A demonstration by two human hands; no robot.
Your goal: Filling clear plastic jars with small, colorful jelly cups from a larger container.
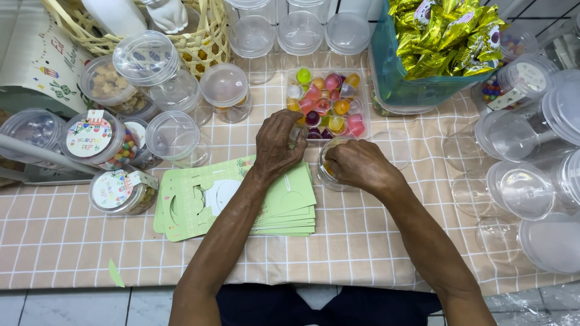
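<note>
My right hand [357, 164] curls over the mouth of a small clear plastic jar [329, 178] standing on the checked tablecloth, fingers down inside or on its rim. My left hand [277, 145] hovers just left of that jar, fingers bent near the front edge of a clear square tub [360, 102] filled with several colourful jelly cups. Whether the left fingers pinch a jelly cup is hidden. Under my left forearm lies a stack of green die-cut paper cards [290, 199].
Empty clear jars crowd the right side [531, 193] and the back [299, 30]. Filled, labelled jars [96, 142] and a lidded empty jar [172, 136] sit at left. A teal bin [386, 78] of gold-wrapped sweets stands behind; a wicker basket [205, 42] at back left.
</note>
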